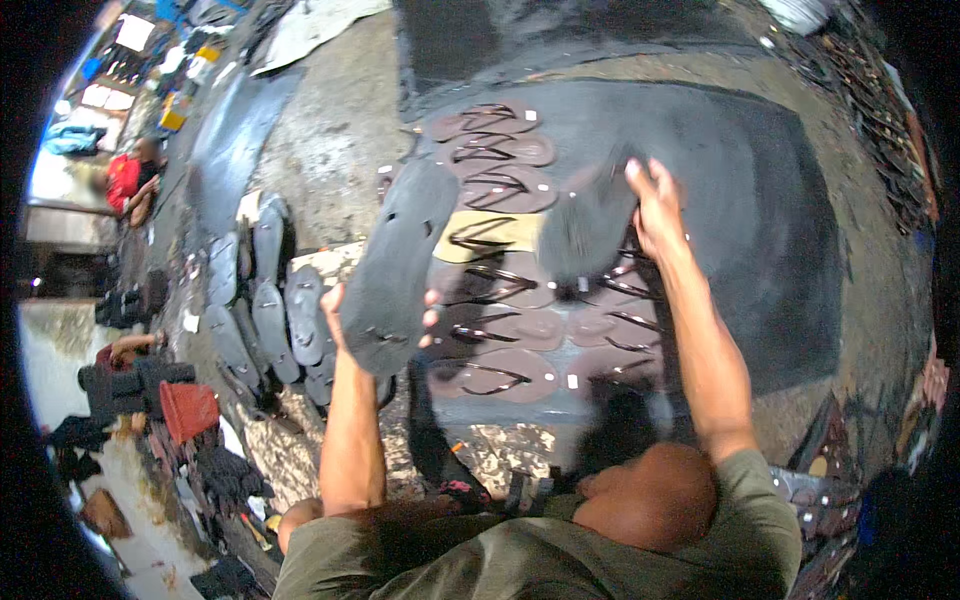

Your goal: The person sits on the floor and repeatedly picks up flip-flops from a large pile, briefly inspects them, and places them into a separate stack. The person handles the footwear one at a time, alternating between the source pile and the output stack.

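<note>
My left hand grips a long dark grey flip-flop sole by its sides, near the end closest to me. Small holes show in the sole's face. In my right hand is a second dark sole, pinched at its far end and smeared by motion; whether it carries straps I cannot tell. Below both hands lie brown flip-flops with glossy black straps, in a column with a shorter one beside it. Among them is one with a yellow footbed. The right-hand sole hides part of these rows.
A black mat lies under the rows. Grey soles are heaped on the floor at left. More footwear lines the far right. A person in red sits at far left, and a red container stands nearer.
</note>
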`<control>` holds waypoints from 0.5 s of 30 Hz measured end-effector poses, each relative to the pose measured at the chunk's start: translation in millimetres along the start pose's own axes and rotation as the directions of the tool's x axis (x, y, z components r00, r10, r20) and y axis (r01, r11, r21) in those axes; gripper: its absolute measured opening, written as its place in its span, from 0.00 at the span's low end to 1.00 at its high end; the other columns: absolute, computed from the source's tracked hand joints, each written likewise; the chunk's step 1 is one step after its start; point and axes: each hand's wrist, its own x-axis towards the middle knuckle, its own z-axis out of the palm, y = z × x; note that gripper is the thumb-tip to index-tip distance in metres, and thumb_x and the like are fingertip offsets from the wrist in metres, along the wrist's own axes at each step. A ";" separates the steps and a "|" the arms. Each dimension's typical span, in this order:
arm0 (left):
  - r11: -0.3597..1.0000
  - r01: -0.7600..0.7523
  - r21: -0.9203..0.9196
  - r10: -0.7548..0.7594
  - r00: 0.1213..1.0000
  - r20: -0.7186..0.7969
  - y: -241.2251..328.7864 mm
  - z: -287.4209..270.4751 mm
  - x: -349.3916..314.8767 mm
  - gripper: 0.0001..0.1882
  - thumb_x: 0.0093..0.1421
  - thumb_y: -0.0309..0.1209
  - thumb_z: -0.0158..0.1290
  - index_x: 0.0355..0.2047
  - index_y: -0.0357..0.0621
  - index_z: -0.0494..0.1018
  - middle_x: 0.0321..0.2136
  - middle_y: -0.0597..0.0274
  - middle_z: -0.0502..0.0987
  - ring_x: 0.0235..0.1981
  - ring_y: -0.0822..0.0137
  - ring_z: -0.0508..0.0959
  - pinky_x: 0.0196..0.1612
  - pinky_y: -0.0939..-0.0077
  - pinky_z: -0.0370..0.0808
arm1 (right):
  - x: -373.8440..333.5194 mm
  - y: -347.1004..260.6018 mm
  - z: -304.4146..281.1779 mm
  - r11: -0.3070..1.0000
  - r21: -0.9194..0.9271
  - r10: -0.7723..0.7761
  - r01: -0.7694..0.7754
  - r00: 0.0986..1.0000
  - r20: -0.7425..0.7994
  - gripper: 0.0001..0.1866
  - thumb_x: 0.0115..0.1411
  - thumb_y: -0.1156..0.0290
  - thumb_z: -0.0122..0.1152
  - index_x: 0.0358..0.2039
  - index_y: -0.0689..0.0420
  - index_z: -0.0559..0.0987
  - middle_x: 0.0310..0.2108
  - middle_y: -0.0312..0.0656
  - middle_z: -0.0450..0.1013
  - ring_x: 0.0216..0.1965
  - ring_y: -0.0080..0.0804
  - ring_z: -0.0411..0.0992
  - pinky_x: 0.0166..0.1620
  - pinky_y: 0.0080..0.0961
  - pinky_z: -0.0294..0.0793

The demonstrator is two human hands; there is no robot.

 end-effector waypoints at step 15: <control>0.378 0.079 0.922 0.264 0.946 -0.189 -51.1 64.6 80.3 0.29 0.66 0.38 0.56 0.64 0.37 0.67 0.56 0.58 0.74 0.52 0.70 0.75 0.58 0.73 0.69 | -105.0 -17.1 74.6 0.960 -0.261 0.029 0.104 0.887 0.461 0.21 0.66 0.55 0.63 0.47 0.60 0.76 0.30 0.32 0.76 0.25 0.15 0.70 0.26 0.17 0.70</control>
